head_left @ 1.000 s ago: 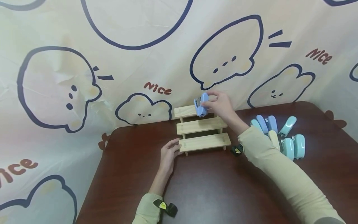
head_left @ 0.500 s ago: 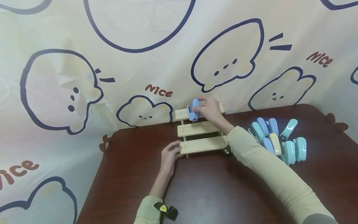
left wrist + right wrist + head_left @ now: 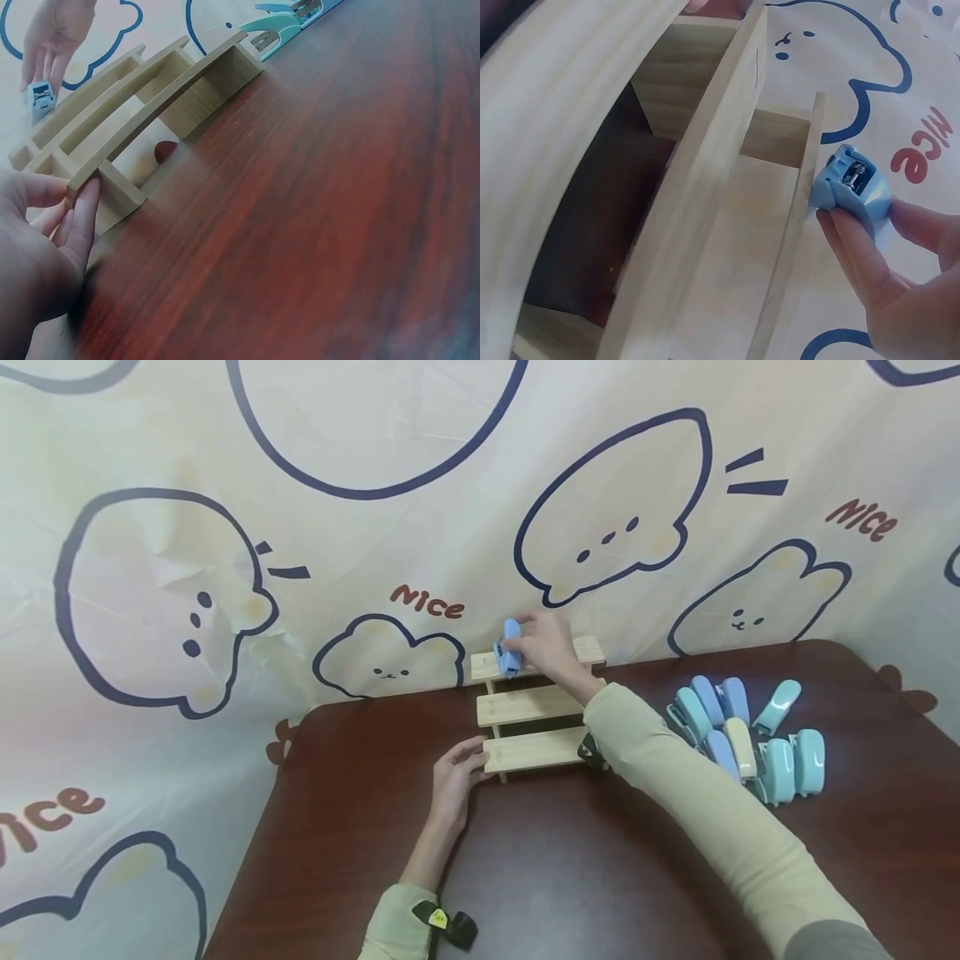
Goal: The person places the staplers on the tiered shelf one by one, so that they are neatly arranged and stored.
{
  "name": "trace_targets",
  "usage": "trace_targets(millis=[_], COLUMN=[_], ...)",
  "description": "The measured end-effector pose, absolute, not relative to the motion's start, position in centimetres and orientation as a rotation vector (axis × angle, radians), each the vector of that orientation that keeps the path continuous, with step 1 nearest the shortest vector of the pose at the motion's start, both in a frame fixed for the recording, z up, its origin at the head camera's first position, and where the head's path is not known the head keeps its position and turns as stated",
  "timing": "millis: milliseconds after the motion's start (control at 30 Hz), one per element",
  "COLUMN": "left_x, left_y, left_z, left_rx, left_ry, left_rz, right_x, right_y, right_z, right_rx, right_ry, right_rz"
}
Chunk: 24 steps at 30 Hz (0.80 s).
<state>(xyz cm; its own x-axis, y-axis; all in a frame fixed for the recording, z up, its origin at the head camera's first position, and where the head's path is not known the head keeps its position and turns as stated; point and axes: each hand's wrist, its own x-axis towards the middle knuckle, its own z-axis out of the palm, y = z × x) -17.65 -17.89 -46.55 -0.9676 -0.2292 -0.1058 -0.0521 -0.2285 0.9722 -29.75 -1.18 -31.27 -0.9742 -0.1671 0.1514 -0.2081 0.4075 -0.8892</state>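
Fingers (image 3: 866, 262) of the right hand (image 3: 553, 647) are pinching a blue stapler (image 3: 512, 647), thumb on one side, the rest opposite, and that stapler is showing right by the left end of the top step of a wooden rack (image 3: 540, 750); whether it is touching the wood, I'm not able to tell! Now the writing: the wall cloth (image 3: 352, 560) behind is reading "Nice" in brick-red letters, repeating near the middle and at the right, with a cut-off "ice" showing at the left edge. A yellow label (image 3: 438, 919) is sitting on the black strap (image 3: 461, 931) at the left wrist, its print looking too small to read. On to the pose: the right arm is slanting forward and leftward over the table (image 3: 525, 868), its pale sleeve (image 3: 720, 827) passing in front of the rack's right side. The left hand (image 3: 452, 777) is resting lower down, thumb and fingers gripping the left end of the lowest step. Over to the right, teal, blue and cream staplers (image 3: 810, 762) are lying in a loose group on the table
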Motion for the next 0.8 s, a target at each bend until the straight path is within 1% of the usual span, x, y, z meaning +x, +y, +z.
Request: trace_targets(millis=[500,800], left_x=[-17.6,-17.6], left_y=[-17.7,-17.7], left_z=[-46.6,-46.4], left_rx=[0.362,0.346], left_ry=[-1.908,-1.884], left_rz=[-2.333,-2.336], right_x=[-30.0,-29.7], right_y=[-2.7,-3.8], right_z=[-31.5,-31.8], right_rx=[0.333,0.427], right_ry=[-2.638,-2.618], right_rz=[1.55,1.357])
